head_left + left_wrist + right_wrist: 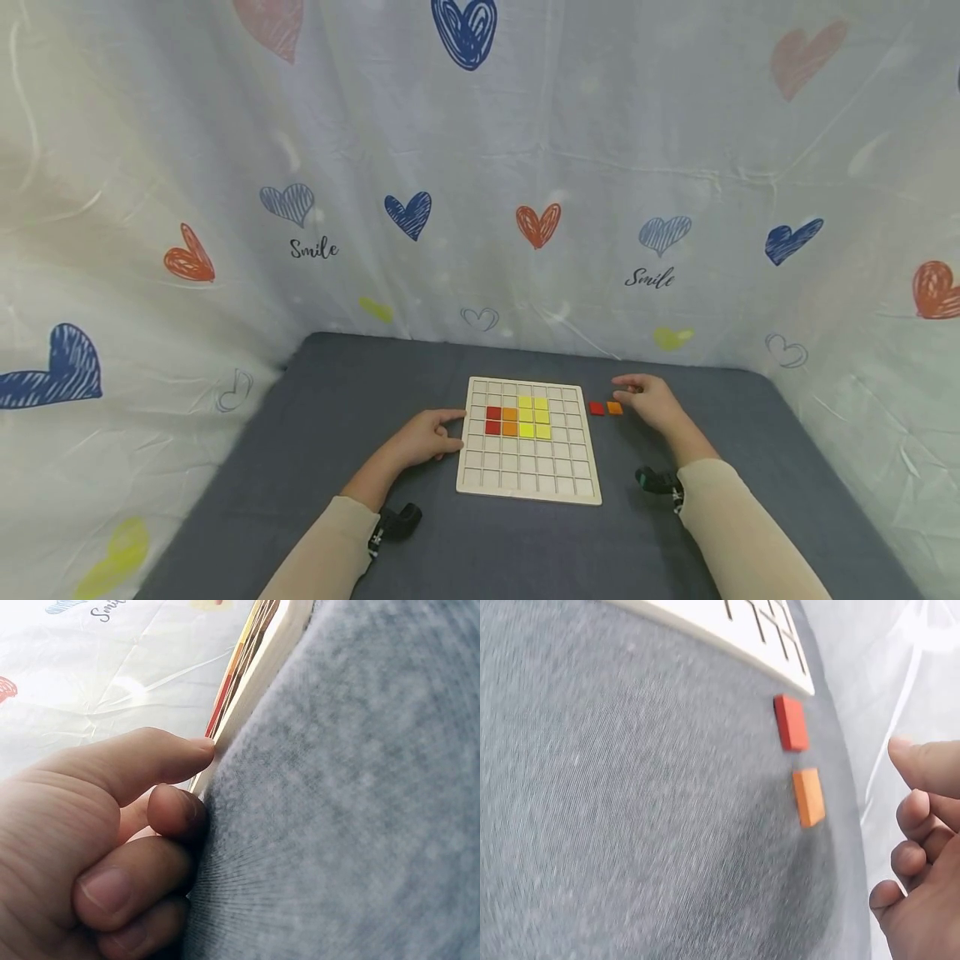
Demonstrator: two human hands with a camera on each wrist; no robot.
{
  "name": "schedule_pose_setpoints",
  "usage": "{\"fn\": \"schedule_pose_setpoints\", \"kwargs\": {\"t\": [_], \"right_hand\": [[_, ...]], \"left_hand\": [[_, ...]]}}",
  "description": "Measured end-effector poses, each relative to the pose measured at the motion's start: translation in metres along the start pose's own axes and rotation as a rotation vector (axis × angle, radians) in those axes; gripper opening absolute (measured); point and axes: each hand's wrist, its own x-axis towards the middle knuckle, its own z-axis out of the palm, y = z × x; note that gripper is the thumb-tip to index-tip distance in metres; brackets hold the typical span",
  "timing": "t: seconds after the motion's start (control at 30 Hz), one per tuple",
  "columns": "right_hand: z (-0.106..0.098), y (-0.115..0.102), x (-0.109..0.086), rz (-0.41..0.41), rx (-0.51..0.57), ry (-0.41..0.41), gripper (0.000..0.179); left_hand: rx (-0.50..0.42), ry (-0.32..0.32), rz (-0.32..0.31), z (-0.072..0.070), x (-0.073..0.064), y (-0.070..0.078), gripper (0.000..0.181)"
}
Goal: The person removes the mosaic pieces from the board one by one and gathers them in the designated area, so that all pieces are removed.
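A pale wooden grid board (528,483) lies on the dark grey cloth. Set in its cells are two red tiles (492,427), two orange tiles (510,429) and several yellow tiles (527,430). My left hand (423,437) touches the board's left edge with thumb and index finger spread apart; the left wrist view shows its other fingers curled under. Right of the board, a loose red tile (791,723) and a loose orange tile (808,797) lie side by side on the cloth. My right hand (651,402) hovers just beyond the orange tile, fingers loosely bent, holding nothing.
Grey cloth (360,375) covers the table. Behind it and at both sides hangs a white curtain (480,275) printed with hearts and the word Smile. A black wrist camera (405,521) sits at the left wrist and another black camera (654,480) at the right.
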Motion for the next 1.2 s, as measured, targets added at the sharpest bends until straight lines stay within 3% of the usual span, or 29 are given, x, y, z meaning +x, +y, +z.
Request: {"fn": "schedule_pose_setpoints", "kwargs": {"t": [0.47,0.73,1.2], "right_hand": [[0.017,-0.035,0.007,-0.083,0.038,-0.034,0.039],[0.038,-0.054,0.009,-0.12,0.027,-0.033,0.036],[0.07,-0.072,0.008,-0.182,0.032,-0.131,0.034]], "left_hand": [[0.021,0.004,-0.004,-0.001,0.0,0.001,0.061],[0.017,0.003,0.004,-0.001,0.0,0.001,0.061],[0.021,0.0,-0.003,0.0,0.0,0.003,0.062]]}}
